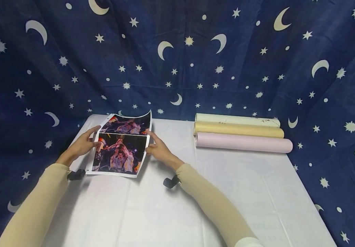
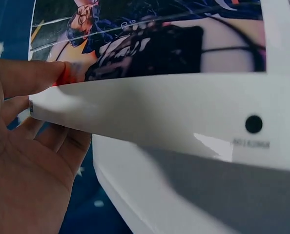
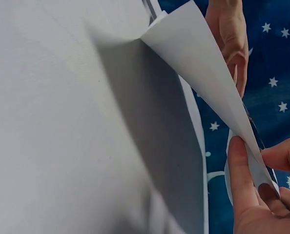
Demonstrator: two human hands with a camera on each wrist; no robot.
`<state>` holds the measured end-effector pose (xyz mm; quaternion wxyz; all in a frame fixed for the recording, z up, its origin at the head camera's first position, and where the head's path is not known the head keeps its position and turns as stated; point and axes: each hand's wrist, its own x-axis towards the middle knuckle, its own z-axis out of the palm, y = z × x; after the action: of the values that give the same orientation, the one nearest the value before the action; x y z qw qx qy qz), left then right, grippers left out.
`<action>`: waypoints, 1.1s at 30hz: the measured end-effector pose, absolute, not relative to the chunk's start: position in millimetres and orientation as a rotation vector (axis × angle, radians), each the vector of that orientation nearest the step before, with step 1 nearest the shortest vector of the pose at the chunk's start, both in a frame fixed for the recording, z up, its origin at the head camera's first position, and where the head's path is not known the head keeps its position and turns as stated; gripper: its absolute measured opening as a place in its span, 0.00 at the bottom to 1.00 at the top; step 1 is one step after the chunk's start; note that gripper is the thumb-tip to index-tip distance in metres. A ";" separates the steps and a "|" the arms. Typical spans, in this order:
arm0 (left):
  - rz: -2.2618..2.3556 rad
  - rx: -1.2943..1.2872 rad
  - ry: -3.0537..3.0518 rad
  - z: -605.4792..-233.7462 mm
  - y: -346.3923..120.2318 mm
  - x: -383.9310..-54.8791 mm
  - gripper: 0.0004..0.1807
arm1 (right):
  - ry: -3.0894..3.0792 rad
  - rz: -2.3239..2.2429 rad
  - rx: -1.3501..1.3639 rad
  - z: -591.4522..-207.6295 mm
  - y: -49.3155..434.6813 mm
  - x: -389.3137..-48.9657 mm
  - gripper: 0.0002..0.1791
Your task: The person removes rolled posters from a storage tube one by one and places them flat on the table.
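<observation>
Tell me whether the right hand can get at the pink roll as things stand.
Probably yes, once free: the right hand pinches the photo sheet, but only bare table shows between it and the pink roll.

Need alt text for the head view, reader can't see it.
A person's left hand and right hand hold a photo print by its opposite side edges over a white table. Three pale rolls lie side by side at the table's back right, with a dark blue moon-and-star cloth behind.
</observation>
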<state>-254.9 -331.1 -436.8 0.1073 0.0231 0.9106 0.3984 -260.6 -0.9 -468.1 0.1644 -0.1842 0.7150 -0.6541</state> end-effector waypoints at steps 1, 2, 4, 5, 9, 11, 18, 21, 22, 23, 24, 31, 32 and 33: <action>1.170 0.051 2.674 -437.0 -335.0 -256.3 0.46 | 2.034 -1.861 -0.519 -469.1 -4.8 -262.5 0.46; 1.172 0.033 2.664 -437.3 -338.3 -257.8 0.46 | 2.028 -1.859 -0.501 -470.0 -8.2 -264.3 0.46; 1.184 0.021 2.652 -438.8 -343.8 -260.7 0.46 | 1.987 -1.884 -0.454 -472.8 -14.4 -268.7 0.44; 1.191 0.015 2.643 -439.9 -346.2 -262.4 0.46 | 1.956 -1.902 -0.422 -473.9 -17.3 -270.8 0.43; 1.214 0.001 2.635 -443.7 -354.9 -268.6 0.46 | 1.837 -1.949 -0.323 -478.1 -27.3 -276.2 0.40; 1.217 -0.023 2.634 -444.9 -359.6 -271.3 0.46 | 1.798 -1.947 -0.305 -478.8 -32.1 -277.2 0.40; 1.297 -0.150 2.568 -451.9 -375.4 -278.3 0.48 | 1.711 -1.987 -0.230 -485.9 -48.9 -281.6 0.39; 1.302 -0.200 2.554 -456.1 -379.0 -280.1 0.48 | 1.677 -1.985 -0.202 -491.1 -53.0 -283.2 0.39; 1.304 -0.206 2.557 -457.5 -380.1 -280.4 0.48 | 1.668 -1.980 -0.200 -492.7 -53.9 -283.3 0.40; 1.293 -0.208 2.575 -458.4 -380.6 -280.3 0.48 | 1.660 -1.976 -0.201 -494.2 -54.4 -283.4 0.40; 1.278 -0.212 2.596 -459.5 -381.3 -280.3 0.48 | 1.655 -1.973 -0.209 -495.3 -54.8 -283.3 0.40; 1.263 -0.195 2.640 -464.3 -382.5 -279.2 0.45 | 1.678 -1.934 -0.252 -496.2 -52.8 -283.4 0.41; 1.268 -0.187 2.639 -464.1 -382.4 -278.7 0.44 | 1.694 -1.921 -0.252 -495.5 -51.8 -283.4 0.41; 1.268 -0.182 2.640 -463.9 -382.5 -278.3 0.43 | 1.716 -1.904 -0.253 -494.9 -50.5 -283.6 0.41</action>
<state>-278.3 -382.5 -463.9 0.1036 -0.0616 0.8948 0.4298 -283.6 -50.5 -494.9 0.2793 -0.0943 0.6397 -0.7098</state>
